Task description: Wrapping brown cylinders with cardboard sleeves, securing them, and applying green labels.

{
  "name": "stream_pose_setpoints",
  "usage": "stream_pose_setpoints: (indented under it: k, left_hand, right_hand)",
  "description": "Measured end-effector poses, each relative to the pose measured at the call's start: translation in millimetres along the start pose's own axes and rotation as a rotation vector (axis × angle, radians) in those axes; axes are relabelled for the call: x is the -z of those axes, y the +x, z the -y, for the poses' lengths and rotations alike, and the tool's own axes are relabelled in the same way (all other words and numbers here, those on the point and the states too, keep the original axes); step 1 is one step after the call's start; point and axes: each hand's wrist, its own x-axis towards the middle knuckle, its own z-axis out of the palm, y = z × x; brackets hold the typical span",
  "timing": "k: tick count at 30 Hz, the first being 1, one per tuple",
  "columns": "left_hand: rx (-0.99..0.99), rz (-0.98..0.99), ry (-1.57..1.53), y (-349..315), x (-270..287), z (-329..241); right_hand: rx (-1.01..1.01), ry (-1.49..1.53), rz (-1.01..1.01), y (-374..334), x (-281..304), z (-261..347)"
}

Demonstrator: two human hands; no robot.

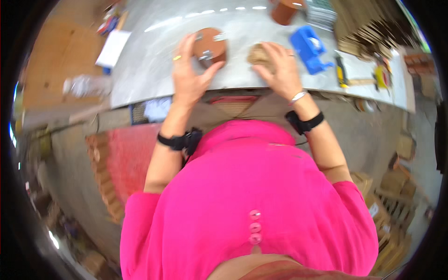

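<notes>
On the grey metal-topped table, a short brown cylinder [211,45] carries shiny silvery patches on its top and front. My left hand [189,70] curls around its left and near sides, thumb at the lower right edge. To the right, my right hand [281,67] is closed over a beige, rounded wad [259,57]; blur hides whether it is cloth or paper. Beside that hand lies a blue tape dispenser [303,48]. Each forearm wears a black strap, and a silvery bracelet circles my right wrist.
Another brown cylinder [284,11] stands at the far edge. Flat cardboard pieces [368,39] are piled at the far right, near a yellow-and-black tool [342,72]. On the left are a clear plastic bottle [88,86], a white sheet [113,48] and a wooden board [60,60].
</notes>
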Motion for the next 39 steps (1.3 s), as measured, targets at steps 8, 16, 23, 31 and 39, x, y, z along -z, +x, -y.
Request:
stream_pose_setpoints:
  k: [8, 16, 23, 31, 39]
  left_hand:
    - [0.305, 0.074, -0.163, -12.3, 2.8, 4.6]
    - [0.297, 0.075, -0.192, -17.6, -9.8, 13.0]
    - [0.245, 0.041, -0.171, -18.7, -3.1, 12.9]
    - [0.257, 0.023, -0.16, -20.6, -5.8, 14.1]
    - [0.21, -0.009, -0.168, -24.0, -9.9, 22.0]
  right_hand:
    - [-0.147, -0.271, -0.389, -8.4, 101.2, -43.2]
    - [-0.569, -0.862, 0.1, -59.4, 123.6, -125.5]
    - [-0.284, -0.349, -0.308, 2.6, 162.3, -73.5]
    - [-0.014, 0.356, 0.072, 94.7, 105.7, 61.6]
    - [0.149, 0.205, 0.31, 127.0, 76.7, 87.3]
